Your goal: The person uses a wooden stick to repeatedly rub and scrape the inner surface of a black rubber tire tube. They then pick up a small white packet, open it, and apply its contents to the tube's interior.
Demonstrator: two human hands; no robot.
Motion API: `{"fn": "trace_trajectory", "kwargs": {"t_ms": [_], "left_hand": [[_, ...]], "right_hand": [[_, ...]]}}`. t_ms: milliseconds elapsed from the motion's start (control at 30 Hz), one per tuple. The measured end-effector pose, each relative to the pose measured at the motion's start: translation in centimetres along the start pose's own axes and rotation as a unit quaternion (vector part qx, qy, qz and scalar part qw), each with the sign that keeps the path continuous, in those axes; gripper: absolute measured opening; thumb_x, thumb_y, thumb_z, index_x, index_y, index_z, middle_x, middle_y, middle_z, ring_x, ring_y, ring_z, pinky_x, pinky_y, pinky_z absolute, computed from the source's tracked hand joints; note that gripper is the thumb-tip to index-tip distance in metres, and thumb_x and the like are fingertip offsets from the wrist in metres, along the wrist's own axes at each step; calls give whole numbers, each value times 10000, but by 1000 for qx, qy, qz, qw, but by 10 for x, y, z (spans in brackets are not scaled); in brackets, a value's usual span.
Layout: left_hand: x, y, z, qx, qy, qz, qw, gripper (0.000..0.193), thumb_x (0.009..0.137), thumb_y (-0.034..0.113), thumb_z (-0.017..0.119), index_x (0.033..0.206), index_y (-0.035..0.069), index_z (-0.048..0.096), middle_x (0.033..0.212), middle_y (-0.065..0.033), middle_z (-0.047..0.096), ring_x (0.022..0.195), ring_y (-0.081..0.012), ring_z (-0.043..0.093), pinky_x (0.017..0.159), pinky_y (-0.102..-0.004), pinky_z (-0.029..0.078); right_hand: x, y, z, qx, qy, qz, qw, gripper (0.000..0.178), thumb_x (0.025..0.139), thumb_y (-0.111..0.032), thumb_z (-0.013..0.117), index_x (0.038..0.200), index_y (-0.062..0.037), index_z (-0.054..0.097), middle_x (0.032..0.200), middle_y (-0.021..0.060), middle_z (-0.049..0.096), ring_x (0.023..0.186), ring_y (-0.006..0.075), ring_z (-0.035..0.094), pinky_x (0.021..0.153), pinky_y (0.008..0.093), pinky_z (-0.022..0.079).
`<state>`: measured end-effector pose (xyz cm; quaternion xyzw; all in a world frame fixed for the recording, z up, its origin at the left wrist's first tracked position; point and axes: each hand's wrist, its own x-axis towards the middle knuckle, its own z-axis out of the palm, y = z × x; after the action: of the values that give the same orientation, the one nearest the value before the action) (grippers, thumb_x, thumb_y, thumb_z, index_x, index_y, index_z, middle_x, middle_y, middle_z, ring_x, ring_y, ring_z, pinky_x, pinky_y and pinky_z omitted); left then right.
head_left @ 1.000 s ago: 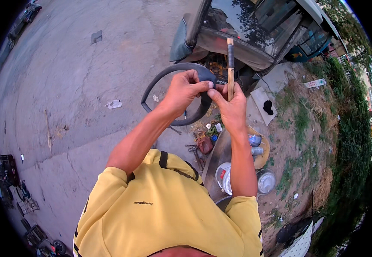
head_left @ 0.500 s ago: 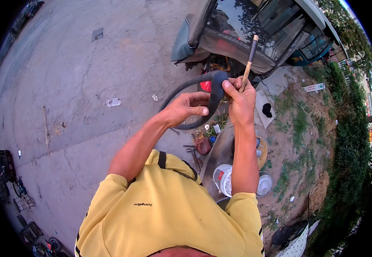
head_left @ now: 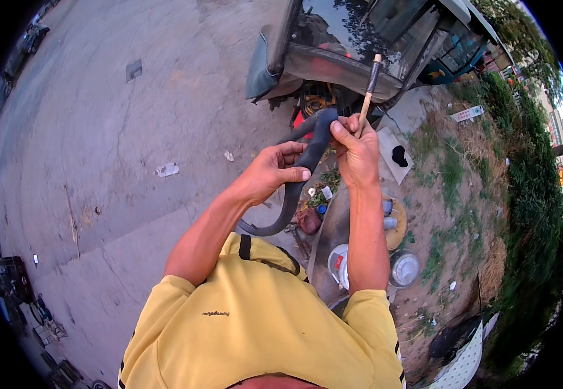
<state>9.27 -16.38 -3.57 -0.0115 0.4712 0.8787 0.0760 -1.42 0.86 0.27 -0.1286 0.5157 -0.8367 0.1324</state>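
Observation:
A dark rubber inner tube (head_left: 312, 150) hangs in a flattened loop before me. My left hand (head_left: 272, 170) is closed round its left side, thumb across the front and fingers behind. With thumb and forefinger, my right hand (head_left: 357, 155) pinches the tube near its top bend. That same hand also keeps a thin wooden stick (head_left: 371, 81) in its grip, pointing up and away; a dark wrapping covers part of the stick near its far end. The tube's lower bend drops toward my yellow shirt, and its far side is partly hidden behind my left hand.
A covered vehicle (head_left: 346, 39) with clear windows stands ahead. Below my right arm are a white bucket (head_left: 338, 262), a clear round container (head_left: 405, 268) and a reddish-brown lump (head_left: 308, 221). Concrete ground (head_left: 113, 142) spreads left; weeds and bushes (head_left: 528, 194) line the right.
The tube has swung and turned, its loop now narrower with the lower bend nearer my shirt. My left hand has shifted slightly along with it. The right hand still keeps the stick.

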Motion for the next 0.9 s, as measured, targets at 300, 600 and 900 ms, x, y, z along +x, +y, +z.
{"fn": "trace_trajectory", "kwargs": {"t_ms": [300,600,900], "left_hand": [[-10,5,-9,176,33,162,970,221,902,92,834,1070,-33,762,1000,-17,649,922,-104,585,818,-273,474],[-19,2,-7,233,117,326,909,189,885,-32,825,1069,-21,783,1251,-31,580,975,-102,536,834,-282,488],[-28,14,-24,295,182,298,890,207,942,-21,775,1146,4,802,1174,-26,606,996,-109,572,832,-239,488]], "right_hand": [[6,12,8,12,-1,19,1000,337,932,52,760,893,-166,507,929,-16,635,849,103,637,757,282,528],[-11,42,33,46,6,173,984,297,946,-10,761,902,-163,510,928,-28,591,845,125,637,738,324,565],[-67,17,46,-431,19,-68,899,351,1063,-258,632,1279,18,629,924,137,697,802,261,688,731,422,557]]}}
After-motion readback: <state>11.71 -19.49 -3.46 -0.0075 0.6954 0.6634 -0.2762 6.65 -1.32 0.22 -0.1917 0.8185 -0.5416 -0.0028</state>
